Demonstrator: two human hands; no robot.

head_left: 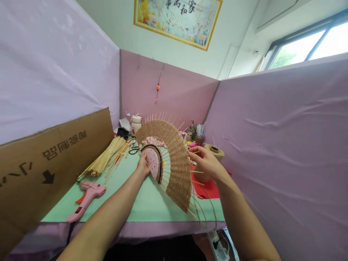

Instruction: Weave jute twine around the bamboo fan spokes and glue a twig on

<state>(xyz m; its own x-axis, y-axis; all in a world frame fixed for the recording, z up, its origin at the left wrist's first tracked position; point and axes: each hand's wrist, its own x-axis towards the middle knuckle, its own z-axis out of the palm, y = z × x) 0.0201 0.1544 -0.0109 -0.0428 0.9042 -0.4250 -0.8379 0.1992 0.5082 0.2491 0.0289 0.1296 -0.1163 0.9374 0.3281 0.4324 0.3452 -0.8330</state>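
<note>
A fan-shaped weaving (178, 156) of brown twine on thin wooden sticks stands tilted above the table. Its half-round base is pink with a dotted pattern, edged in black and brown, and bare stick ends poke out past the woven band. My left hand (143, 165) grips that base at its left side, thumb in front. At the outer right edge of the fan, my right hand (203, 159) has its thumb and fingers pinched together by the stick ends; what lies between them is too small to make out. Loose strands of twine (212, 204) hang below it.
On the green tabletop (116, 203) lie a pink glue gun (88, 199) and a bundle of sticks (104, 159). A twine roll (214, 150) and red sheet (208, 188) are at right. Cardboard (57, 163) stands left; a power strip (219, 246) is below.
</note>
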